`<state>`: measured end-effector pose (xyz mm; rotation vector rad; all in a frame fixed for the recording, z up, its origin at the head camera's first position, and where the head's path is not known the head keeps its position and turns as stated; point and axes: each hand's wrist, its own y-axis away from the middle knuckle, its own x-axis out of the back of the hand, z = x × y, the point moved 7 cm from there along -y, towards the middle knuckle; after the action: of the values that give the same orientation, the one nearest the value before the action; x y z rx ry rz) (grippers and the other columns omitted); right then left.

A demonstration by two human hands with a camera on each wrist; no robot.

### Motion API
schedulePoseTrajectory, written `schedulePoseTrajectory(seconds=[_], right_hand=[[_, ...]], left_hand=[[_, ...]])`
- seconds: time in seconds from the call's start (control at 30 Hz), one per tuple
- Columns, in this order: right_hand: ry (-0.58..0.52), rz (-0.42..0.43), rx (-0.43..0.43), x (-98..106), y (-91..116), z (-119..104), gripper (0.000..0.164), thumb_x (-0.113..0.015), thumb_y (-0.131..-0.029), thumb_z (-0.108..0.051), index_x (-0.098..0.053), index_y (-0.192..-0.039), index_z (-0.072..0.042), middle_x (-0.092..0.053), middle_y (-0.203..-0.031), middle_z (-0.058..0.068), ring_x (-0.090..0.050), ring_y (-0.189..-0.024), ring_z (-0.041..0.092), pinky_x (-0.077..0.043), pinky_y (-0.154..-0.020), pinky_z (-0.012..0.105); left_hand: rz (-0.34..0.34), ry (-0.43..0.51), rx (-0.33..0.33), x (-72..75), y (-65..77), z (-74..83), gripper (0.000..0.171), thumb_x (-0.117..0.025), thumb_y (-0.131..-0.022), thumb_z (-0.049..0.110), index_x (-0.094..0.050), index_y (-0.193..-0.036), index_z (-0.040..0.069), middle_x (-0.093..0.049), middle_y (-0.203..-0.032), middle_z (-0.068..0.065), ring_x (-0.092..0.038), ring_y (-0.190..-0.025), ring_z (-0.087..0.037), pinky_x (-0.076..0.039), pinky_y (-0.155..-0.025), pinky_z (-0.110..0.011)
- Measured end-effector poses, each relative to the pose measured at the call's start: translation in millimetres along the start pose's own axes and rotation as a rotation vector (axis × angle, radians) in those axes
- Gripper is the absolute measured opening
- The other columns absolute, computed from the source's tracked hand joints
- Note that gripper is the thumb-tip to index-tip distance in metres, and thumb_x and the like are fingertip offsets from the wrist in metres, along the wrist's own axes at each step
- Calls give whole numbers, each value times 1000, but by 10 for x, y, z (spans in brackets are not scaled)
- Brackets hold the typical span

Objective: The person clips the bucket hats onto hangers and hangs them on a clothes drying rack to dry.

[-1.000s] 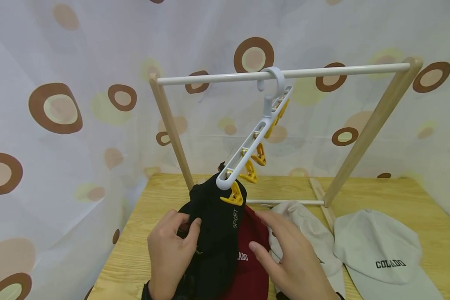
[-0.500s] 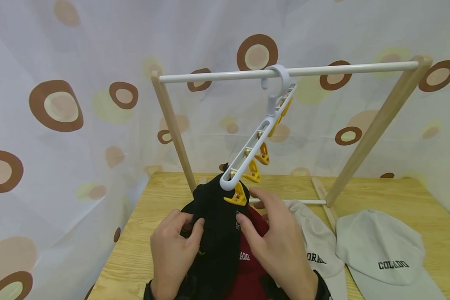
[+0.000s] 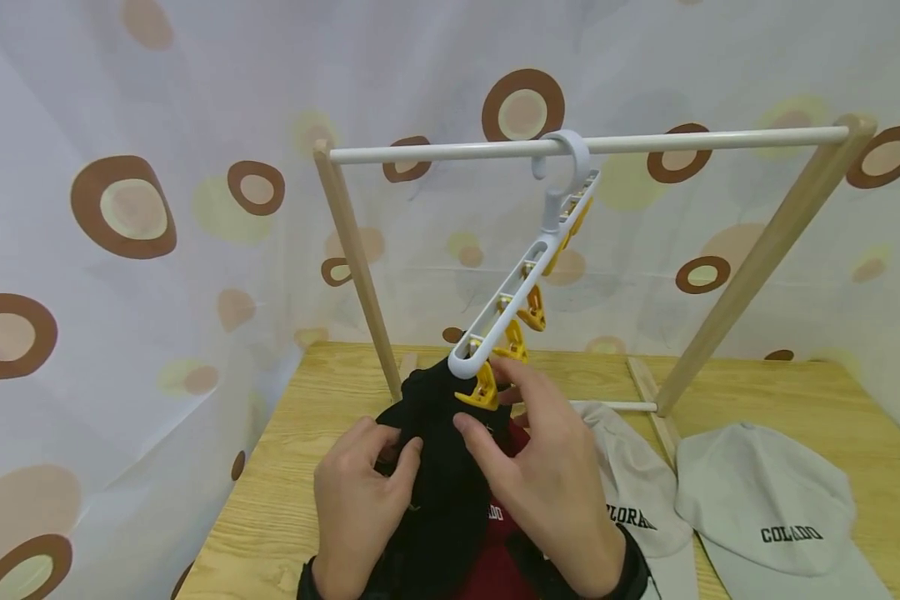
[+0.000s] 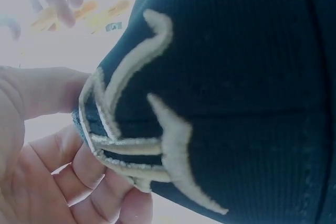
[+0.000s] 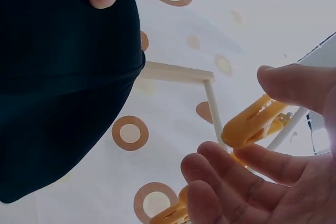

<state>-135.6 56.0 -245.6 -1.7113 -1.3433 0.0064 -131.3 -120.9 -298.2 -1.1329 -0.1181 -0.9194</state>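
Note:
My left hand (image 3: 367, 492) pinches the edge of a black cap (image 3: 442, 475) between thumb and fingers. Raised pale embroidery shows on the cap (image 4: 236, 77) in the left wrist view. The right hand (image 3: 551, 467) is at the near end of a white clip hanger (image 3: 495, 317), its thumb and fingers spread on either side of the nearest yellow clip (image 3: 482, 390). In the right wrist view that clip (image 5: 254, 121) appears between the thumb and the index finger, with the black cap apart from it at left. A dark red cap (image 3: 498, 542) lies partly hidden beneath.
The hanger hooks over the white rail (image 3: 450, 152) of a wooden-legged rack (image 3: 772, 258). More yellow clips (image 3: 534, 308) hang along it. Two pale caps, a beige one (image 3: 630, 475) and a light grey one (image 3: 765, 492), lie on the wooden table (image 3: 255, 517) at right.
My right hand has moved leftward and up from above the red cap to the nearest yellow clip. The left hand keeps its grip on the black cap, which has shifted slightly right in view.

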Motion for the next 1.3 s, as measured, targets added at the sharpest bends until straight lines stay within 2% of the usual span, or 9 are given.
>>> schedulePoseTrajectory(seconds=[0.37,0.7,0.87,0.97,1.1,1.3], right_hand=[[-28,93,72,26,-98,-111,49,-82,-72,-29,-64,-112,-8,-70,-99,5,-61,-81,13,-52,-64,33],[-114,92,137,65,-154,-177,50,-82,-73,-22,-64,-118,-8,-71,-102,7,-62,-86,16,-53,-68,38],[-90,93,140,50,-168,-204,44,-82,-73,-24,-66,-111,-7,-70,-97,6,-61,-84,15,-54,-68,35],[-84,105,141,22,-178,-212,40,-82,-72,-25,-66,-105,-7,-68,-93,6,-58,-79,15,-52,-66,33],[-86,127,136,-29,-194,-209,39,-84,-70,-23,-67,-101,-6,-67,-87,7,-56,-75,18,-48,-62,33],[-120,107,111,-147,-225,-184,46,-83,-70,-23,-69,-112,-9,-68,-86,4,-58,-77,14,-47,-59,32]], left_hand=[[-55,-15,-19,-59,19,19,13,-82,-69,13,-68,-67,12,-50,-62,6,-42,-52,-3,-36,-47,-19],[-95,-46,-1,-72,4,0,11,-82,-70,16,-73,-73,10,-51,-62,3,-35,-49,-3,-29,-45,-16],[-93,-53,0,-58,3,3,11,-82,-70,16,-73,-73,10,-49,-61,3,-34,-48,-3,-28,-44,-16],[-70,-57,8,-45,6,8,12,-82,-69,16,-72,-71,10,-50,-60,3,-38,-49,-4,-32,-45,-17],[-7,-47,31,-29,24,27,17,-83,-67,15,-67,-66,9,-51,-60,3,-47,-52,-7,-39,-46,-22],[79,-26,58,-43,49,88,21,-81,-66,12,-60,-61,10,-50,-58,2,-46,-50,-6,-39,-45,-21]])
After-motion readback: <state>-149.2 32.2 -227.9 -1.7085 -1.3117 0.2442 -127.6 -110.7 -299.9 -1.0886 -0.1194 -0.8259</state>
